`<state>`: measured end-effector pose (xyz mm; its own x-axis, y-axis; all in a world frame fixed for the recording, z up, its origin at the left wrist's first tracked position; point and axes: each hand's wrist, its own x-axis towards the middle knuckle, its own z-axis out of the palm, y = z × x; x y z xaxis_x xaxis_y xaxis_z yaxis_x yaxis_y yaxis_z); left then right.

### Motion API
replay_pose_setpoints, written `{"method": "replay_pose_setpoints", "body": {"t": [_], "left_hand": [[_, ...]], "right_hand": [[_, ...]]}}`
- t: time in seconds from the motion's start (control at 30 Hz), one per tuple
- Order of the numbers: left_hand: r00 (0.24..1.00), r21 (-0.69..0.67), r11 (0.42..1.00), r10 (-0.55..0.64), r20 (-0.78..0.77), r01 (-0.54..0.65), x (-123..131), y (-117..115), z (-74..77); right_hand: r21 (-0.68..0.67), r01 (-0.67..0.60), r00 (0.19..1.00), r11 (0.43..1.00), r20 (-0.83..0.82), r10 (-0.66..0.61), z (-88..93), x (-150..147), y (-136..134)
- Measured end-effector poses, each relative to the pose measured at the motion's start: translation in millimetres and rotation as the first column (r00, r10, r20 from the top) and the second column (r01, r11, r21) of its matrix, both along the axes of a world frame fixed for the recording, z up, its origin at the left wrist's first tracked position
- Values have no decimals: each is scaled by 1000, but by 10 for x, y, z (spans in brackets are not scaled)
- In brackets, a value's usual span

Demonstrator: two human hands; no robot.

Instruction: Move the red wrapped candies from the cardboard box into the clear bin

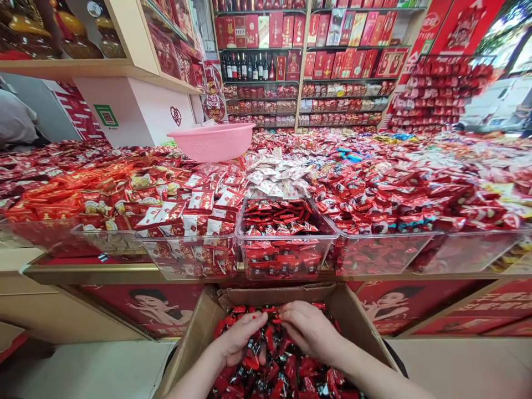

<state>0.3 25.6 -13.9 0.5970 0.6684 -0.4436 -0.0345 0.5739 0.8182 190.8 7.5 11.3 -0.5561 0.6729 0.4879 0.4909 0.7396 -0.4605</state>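
Observation:
Both my hands reach down into an open cardboard box [199, 327] full of red and black wrapped candies [286, 371]. My left hand [240, 336] curls its fingers around a bunch of the candies. My right hand [308, 328] is cupped over the pile, fingers bent and closed on more candies. The two hands nearly meet at the box's far side. Right above the box, on the counter, stands a clear plastic bin [286, 239] partly filled with the same red and black candies.
More clear bins [187, 249] heaped with red wrapped sweets cover the counter. A pink plastic colander [211, 141] sits behind them. White wrapped candies [276, 176] lie mid-counter. Shelves of red boxes and bottles [249, 66] line the back wall. A person's sleeve [16, 119] shows at far left.

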Motion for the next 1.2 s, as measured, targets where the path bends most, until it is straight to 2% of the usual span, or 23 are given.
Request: {"method": "replay_pose_setpoints", "body": {"t": [0.07,0.13,0.23,0.33,0.4,0.53,0.67,0.77,0.9,1.0,1.1,1.2], "left_hand": [[998,-4,999,48,35,-47,-23,8,14],[993,-6,995,102,55,-102,-48,31,4],[991,16,994,111,73,-112,-75,67,-51],[994,29,995,93,57,-94,-83,70,-106],[995,26,996,86,44,-87,-89,57,-118],[996,18,996,82,43,-83,-117,57,-101],[995,-6,997,82,52,-82,-146,106,-133],[995,-20,997,79,64,-78,-147,122,-184],[992,13,996,91,88,-93,-127,93,-211],[989,2,994,108,103,-109,-108,80,-213],[979,-24,984,176,100,-174,-98,87,-211],[972,5,975,221,85,-222,-104,100,-184]], "right_hand": [[121,-41,999,992,11,40,328,46,-59],[163,-61,992,985,-97,77,741,84,-103],[151,77,956,986,-293,-30,1338,108,1],[186,205,952,961,-267,-152,1682,79,377],[203,221,971,954,-136,-196,1752,26,694],[195,246,948,950,158,-277,1726,-123,1161],[226,240,897,944,321,-305,1687,-225,1300],[170,247,875,954,385,-295,1661,-237,1305],[-15,238,895,971,392,-214,1594,-225,1341],[-59,222,911,973,368,-186,1585,-214,1396],[63,213,939,975,263,-222,1689,-189,1311],[227,151,985,962,44,-165,1750,-157,919]]}}
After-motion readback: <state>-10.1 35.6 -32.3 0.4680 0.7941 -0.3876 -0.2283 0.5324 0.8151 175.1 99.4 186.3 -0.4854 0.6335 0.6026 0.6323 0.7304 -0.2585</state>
